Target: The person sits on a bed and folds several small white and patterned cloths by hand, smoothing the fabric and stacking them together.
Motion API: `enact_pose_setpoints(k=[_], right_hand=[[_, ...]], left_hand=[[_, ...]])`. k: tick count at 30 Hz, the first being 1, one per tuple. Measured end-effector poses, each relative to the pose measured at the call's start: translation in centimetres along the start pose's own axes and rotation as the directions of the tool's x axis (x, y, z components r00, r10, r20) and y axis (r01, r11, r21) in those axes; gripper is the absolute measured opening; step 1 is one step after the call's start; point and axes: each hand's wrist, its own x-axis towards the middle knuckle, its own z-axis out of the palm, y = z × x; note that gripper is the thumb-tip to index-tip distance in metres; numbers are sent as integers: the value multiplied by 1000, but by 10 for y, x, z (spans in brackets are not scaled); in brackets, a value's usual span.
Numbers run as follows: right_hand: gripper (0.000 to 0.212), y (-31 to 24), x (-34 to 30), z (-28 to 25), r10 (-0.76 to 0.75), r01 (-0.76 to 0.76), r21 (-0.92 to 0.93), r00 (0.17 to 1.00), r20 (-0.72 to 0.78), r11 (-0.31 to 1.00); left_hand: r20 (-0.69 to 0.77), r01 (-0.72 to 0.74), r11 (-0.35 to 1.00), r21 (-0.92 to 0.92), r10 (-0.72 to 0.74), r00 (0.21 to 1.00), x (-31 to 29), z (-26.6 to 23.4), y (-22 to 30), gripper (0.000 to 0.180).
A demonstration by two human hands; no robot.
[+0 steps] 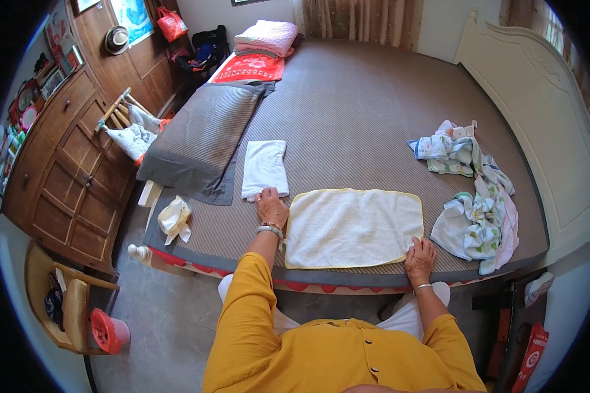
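A white towel with yellow edging [355, 229] lies spread out along the near edge of the bed. At its near right corner, my right hand [421, 262] has its fingers closed on the edge. My left hand [271, 208] rests between this towel and a folded white cloth [264, 169], its fingers touching the cloth's near edge and holding nothing that I can see. To the right of the towel sits a loose heap of printed cloths [475, 219], white with green, blue and pink.
The bed's grey striped mat [347, 118] is folded over at the left [206, 131]. Folded pink bedding [265, 38] is stacked at the far left. A crumpled pale packet [175, 219] lies near the left corner. A cream headboard [531, 98] stands at right, a wooden cabinet [69, 177] at left.
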Motion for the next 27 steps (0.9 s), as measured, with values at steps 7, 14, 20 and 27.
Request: enact_pose_setpoints(k=[7, 14, 20, 27], right_hand=[[35, -3, 4, 1, -10, 10, -7, 1000, 11, 1000], [35, -4, 0, -2, -17, 17, 11, 1000, 3, 1000], [35, -2, -2, 1, -20, 20, 11, 1000, -15, 1000], [37, 1, 3, 4, -14, 14, 16, 999, -52, 1000]], left_hand=[[69, -192, 978, 81, 187, 980, 19, 7, -34, 30], [95, -234, 946, 224, 218, 971, 21, -16, -64, 13], [115, -224, 948, 224, 202, 972, -2, -38, -102, 15], [-110, -209, 976, -63, 201, 973, -63, -51, -52, 26]])
